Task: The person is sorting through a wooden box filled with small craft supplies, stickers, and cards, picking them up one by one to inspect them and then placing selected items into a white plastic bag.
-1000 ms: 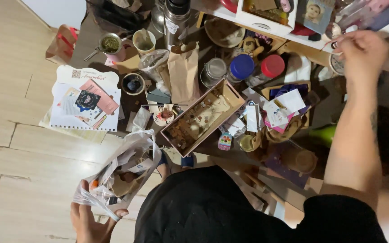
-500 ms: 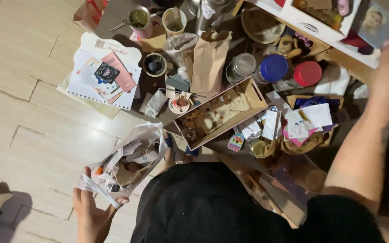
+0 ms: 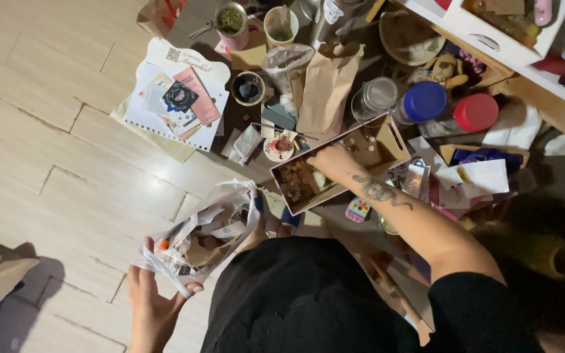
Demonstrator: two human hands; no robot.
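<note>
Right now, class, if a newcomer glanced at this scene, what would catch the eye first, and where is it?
First, the tattooed right hand reaching into the long wooden tray of small bits at the centre of the clutter. Next, the left hand at lower left, its grip bunching the edge of a clear plastic bag stuffed with papers above the pale floor. Then the blue-lidded jar and red-lidded jar side by side, upper right.

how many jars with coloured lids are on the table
2: a blue-lidded jar and a red-lidded jar, side by side beyond the wooden tray. Clutter may hide more.
</note>
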